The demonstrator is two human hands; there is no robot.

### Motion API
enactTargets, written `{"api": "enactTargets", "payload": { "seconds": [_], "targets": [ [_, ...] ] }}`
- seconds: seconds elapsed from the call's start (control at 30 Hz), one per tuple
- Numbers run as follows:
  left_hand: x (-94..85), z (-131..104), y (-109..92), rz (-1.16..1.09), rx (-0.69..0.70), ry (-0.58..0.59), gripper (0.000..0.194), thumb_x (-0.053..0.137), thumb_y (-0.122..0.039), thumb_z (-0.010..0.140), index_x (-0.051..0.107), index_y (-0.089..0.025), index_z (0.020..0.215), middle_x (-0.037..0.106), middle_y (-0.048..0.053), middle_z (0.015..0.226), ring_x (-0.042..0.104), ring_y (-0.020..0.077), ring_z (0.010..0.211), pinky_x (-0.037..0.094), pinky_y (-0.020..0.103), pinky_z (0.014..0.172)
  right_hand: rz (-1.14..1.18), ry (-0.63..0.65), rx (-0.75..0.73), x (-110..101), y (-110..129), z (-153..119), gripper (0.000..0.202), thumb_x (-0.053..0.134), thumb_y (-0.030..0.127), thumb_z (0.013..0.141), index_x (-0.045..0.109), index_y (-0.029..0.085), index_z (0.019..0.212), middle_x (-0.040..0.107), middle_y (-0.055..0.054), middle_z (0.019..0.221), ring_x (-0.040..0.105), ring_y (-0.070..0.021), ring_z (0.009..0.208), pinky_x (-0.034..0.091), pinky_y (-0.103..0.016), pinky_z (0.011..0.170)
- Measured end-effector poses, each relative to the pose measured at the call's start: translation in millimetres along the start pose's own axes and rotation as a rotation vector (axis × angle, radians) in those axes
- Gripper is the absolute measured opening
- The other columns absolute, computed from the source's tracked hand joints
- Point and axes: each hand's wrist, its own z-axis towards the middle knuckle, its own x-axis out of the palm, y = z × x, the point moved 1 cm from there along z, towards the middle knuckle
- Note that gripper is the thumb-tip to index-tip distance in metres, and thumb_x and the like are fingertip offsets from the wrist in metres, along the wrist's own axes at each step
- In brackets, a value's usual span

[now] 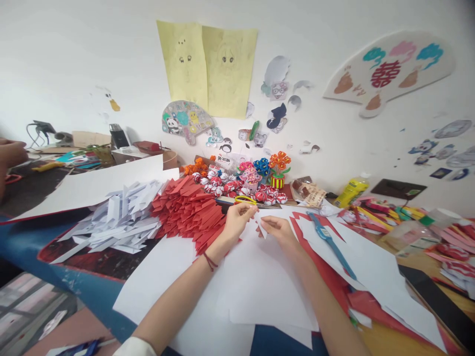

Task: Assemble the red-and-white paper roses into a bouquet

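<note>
Near the middle of the view, my left hand [238,220] and my right hand [279,231] meet over white paper sheets [267,282]. Between their fingertips is a small folded white paper piece [262,230], which both pinch. Some red paper shows close to it; whether it is joined to the white piece I cannot tell. Just left of my left hand lies a large heap of folded red paper pieces [189,207]. Beyond that sits a pile of folded white paper strips [124,212]. Yellow-handled scissors [245,200] rest right behind my hands.
Paper flowers and red-and-white balls [228,185] line the wall side. On the right are a blue watch [330,242], a yellow bottle [352,189] and a black phone [438,301]. Another person's hand [13,155] enters at far left.
</note>
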Motion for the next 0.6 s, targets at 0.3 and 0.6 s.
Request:
{"api": "enactTargets", "payload": {
  "seconds": [0.3, 0.6],
  "targets": [
    [1.6, -2, -6, 0.01, 0.009, 0.095, 0.036, 0.068, -0.049, 0.079, 0.07, -0.013, 0.082, 0.063, 0.002, 0.067, 0.054, 0.0108, 0.06, 0.039, 0.021, 0.053, 0.063, 0.005, -0.029, -2, -3, 1, 0.031, 0.078, 0.043, 0.072, 0.073, 0.019, 0.091, 0.066, -0.001, 0.072, 0.056, -0.0128, 0.058, 0.043, -0.026, 0.056],
    [-1.5, 1, 6, 0.216, 0.113, 0.14, 0.039, 0.064, -0.052, 0.082, 0.07, -0.013, 0.083, 0.067, 0.004, 0.078, 0.056, 0.0126, 0.067, 0.042, 0.022, 0.06, -0.008, -0.128, -0.066, -4, -4, 3, 0.034, 0.08, 0.046, 0.067, 0.073, 0.018, 0.084, 0.069, -0.003, 0.071, 0.058, -0.014, 0.058, 0.045, -0.029, 0.06]
  ]
}}
